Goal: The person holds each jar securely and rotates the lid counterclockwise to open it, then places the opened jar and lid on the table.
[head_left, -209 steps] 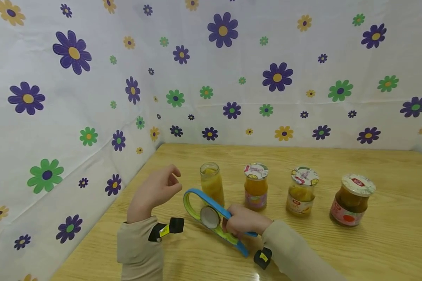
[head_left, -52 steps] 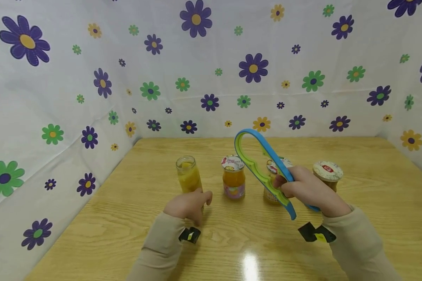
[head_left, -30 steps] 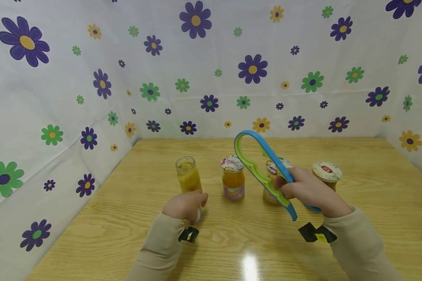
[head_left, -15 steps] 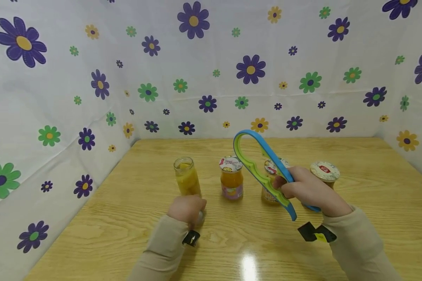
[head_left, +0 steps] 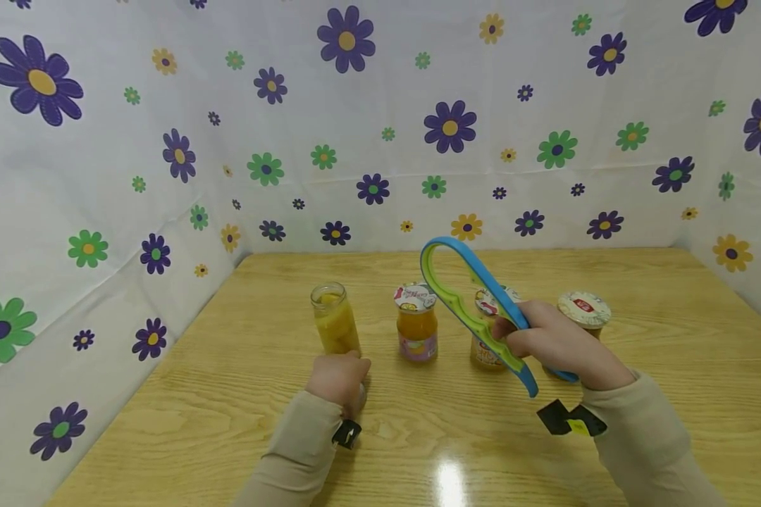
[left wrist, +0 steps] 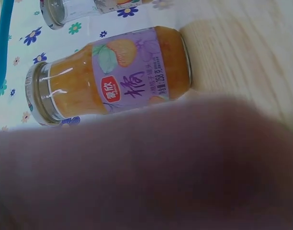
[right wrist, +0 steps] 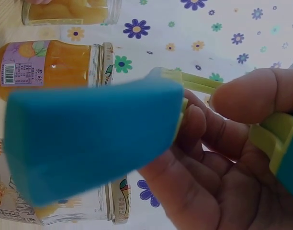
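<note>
Low over the table in front of the open jar, my left hand (head_left: 335, 380) is curled round a pale metal jar lid (head_left: 361, 396); only the lid's edge shows. The lidless glass jar (head_left: 336, 327) with yellow fruit stands just behind this hand. My right hand (head_left: 561, 345) grips a blue and green jar opener (head_left: 466, 313) by its handles, raised in front of two lidded jars. Nothing sits in the opener's loop. In the left wrist view, my blurred hand (left wrist: 146, 167) fills the lower part and hides what it holds.
A lidded orange jar with a purple label (head_left: 417, 327) stands right of the open one. Further right are a lidded jar (head_left: 487, 352) partly behind the opener and another jar with a cream lid (head_left: 585, 310). Flowered cloth (head_left: 380, 141) backs the wooden table (head_left: 418, 436).
The lid has gone from the opener's loop to my left hand, which has since sunk slightly in front of the open jar. My right hand has lifted the opener away rightward and then kept still.
</note>
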### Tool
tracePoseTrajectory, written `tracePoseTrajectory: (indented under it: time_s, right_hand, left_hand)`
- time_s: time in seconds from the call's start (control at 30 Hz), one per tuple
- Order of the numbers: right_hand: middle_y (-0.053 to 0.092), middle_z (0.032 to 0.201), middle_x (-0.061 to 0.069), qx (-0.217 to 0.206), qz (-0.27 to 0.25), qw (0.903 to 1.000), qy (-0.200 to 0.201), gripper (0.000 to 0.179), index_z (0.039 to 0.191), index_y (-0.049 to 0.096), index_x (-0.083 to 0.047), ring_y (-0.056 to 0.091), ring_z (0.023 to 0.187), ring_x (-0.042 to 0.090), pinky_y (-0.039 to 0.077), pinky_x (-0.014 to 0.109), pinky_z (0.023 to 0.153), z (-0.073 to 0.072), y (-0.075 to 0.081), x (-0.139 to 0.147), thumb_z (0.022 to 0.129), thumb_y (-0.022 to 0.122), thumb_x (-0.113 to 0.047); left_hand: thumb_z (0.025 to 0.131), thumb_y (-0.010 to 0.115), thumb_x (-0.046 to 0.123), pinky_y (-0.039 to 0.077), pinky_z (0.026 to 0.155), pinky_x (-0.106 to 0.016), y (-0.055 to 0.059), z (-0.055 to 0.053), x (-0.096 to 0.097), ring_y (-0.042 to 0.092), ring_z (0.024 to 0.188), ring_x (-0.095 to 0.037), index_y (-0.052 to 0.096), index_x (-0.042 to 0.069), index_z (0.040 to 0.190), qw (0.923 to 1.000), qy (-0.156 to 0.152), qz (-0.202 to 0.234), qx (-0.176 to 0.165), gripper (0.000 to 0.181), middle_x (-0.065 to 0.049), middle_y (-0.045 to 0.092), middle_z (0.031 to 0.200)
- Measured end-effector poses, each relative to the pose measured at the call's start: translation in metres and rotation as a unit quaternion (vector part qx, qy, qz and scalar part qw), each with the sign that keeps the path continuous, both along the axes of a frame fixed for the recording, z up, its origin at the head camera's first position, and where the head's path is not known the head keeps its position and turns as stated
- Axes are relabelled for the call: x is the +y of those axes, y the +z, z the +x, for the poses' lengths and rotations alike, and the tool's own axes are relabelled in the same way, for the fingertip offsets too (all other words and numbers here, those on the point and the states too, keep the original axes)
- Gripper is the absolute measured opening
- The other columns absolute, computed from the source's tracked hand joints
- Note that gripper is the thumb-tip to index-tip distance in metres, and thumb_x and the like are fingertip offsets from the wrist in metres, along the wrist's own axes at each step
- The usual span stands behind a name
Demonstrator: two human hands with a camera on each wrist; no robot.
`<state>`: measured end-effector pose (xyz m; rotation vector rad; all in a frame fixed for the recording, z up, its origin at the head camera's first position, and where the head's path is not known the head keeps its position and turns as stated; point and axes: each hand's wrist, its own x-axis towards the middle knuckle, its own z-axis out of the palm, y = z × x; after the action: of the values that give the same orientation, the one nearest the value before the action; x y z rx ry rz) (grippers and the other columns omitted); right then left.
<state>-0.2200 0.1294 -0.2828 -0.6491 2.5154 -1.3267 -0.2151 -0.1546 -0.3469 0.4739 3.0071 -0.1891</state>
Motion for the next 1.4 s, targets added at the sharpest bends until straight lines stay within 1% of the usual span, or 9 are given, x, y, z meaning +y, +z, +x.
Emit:
tracePoseTrajectory:
  time_s: [0.1,0.27,0.43,0.63,0.83,1.0,1.23,1.33,1.4]
  right_hand:
    - [0.051,0.076,0.01,0.002,0.003,1.0,0.0,0.022,0.086,0.054,0.006,0.045,0.066,0.021,0.036,0.031,0.059,0.0,-0.001,0.0,0.067,0.045,0.004]
    - [0.053,0.08,0.01,0.011,0.002,0.9999,0.001,0.023,0.088,0.055,0.006,0.045,0.067,0.02,0.036,0.03,0.058,-0.001,-0.001,-0.001,0.067,0.045,0.004]
    - [0.052,0.077,0.009,0.023,-0.002,0.9996,-0.014,0.028,0.094,0.053,0.008,0.044,0.065,0.02,0.038,0.03,0.056,0.0,-0.002,-0.001,0.068,0.045,0.005]
    - [0.056,0.087,0.016,0.034,-0.006,0.998,-0.052,0.027,0.097,0.051,0.008,0.047,0.067,0.023,0.041,0.032,0.057,-0.001,-0.002,0.0,0.071,0.045,0.004]
    - [0.051,0.078,0.013,0.061,-0.016,0.9954,-0.072,0.02,0.093,0.048,0.003,0.043,0.062,0.022,0.037,0.031,0.055,-0.001,-0.003,0.0,0.074,0.045,0.003]
    - [0.035,0.063,0.005,0.083,-0.028,0.992,-0.09,0.017,0.09,0.045,0.001,0.041,0.065,0.023,0.034,0.032,0.056,0.0,-0.005,-0.002,0.073,0.044,0.005]
    - [0.04,0.066,0.008,0.091,-0.012,0.9914,-0.093,0.017,0.092,0.045,0.001,0.043,0.068,0.024,0.034,0.031,0.056,0.0,-0.004,-0.002,0.075,0.044,0.004]
    - [0.048,0.075,0.013,0.087,-0.01,0.9919,-0.092,0.025,0.102,0.044,0.003,0.045,0.067,0.024,0.035,0.031,0.053,0.0,-0.003,-0.002,0.077,0.045,0.003]
    - [0.049,0.08,0.016,0.081,-0.006,0.9921,-0.095,0.031,0.109,0.041,0.003,0.044,0.061,0.024,0.035,0.03,0.049,0.0,-0.002,-0.003,0.078,0.045,0.001]
  left_hand:
    - [0.05,0.084,0.015,0.044,0.057,-0.037,0.001,-0.001,0.0,0.052,0.063,-0.018,0.055,0.012,0.077,0.9999,0.007,-0.003,-0.006,0.04,-0.001,0.053,0.072]
    - [0.072,0.068,0.01,0.044,0.057,-0.037,0.0,-0.001,0.001,0.053,0.061,-0.019,0.059,0.009,0.079,0.9998,0.017,-0.011,0.004,0.012,-0.003,0.059,0.07]
    - [0.074,0.067,0.007,0.044,0.053,-0.036,0.001,0.0,0.002,0.052,0.058,-0.018,0.06,0.009,0.082,0.9993,0.023,-0.025,0.016,0.01,-0.004,0.058,0.069]
    - [0.069,0.07,0.014,0.044,0.049,-0.035,0.012,-0.001,0.005,0.052,0.057,-0.018,0.059,0.008,0.089,0.9985,0.035,0.04,0.007,0.024,-0.003,0.056,0.069]
    - [0.074,0.07,0.03,0.038,0.041,-0.026,0.021,-0.008,0.01,0.045,0.048,-0.012,0.054,0.003,0.093,0.9857,0.01,0.143,0.089,0.037,-0.001,0.05,0.061]
    - [0.078,0.066,0.03,0.04,0.05,-0.025,0.011,-0.017,0.013,0.046,0.059,-0.015,0.047,0.001,0.102,0.9501,0.036,0.295,0.095,0.042,-0.004,0.049,0.074]
    - [0.078,0.067,0.021,0.038,0.086,-0.039,-0.01,-0.029,0.024,0.042,0.104,-0.029,0.034,-0.003,0.122,0.8562,0.058,0.51,0.057,0.06,-0.015,0.04,0.111]
    - [0.079,0.067,0.022,0.032,0.095,-0.043,-0.016,-0.031,0.029,0.036,0.117,-0.03,0.029,-0.002,0.128,0.8337,0.06,0.548,0.024,0.067,-0.017,0.036,0.126]
    - [0.078,0.068,0.023,0.029,0.097,-0.044,-0.019,-0.031,0.032,0.032,0.122,-0.03,0.027,-0.001,0.131,0.8268,0.06,0.559,0.003,0.071,-0.018,0.033,0.133]
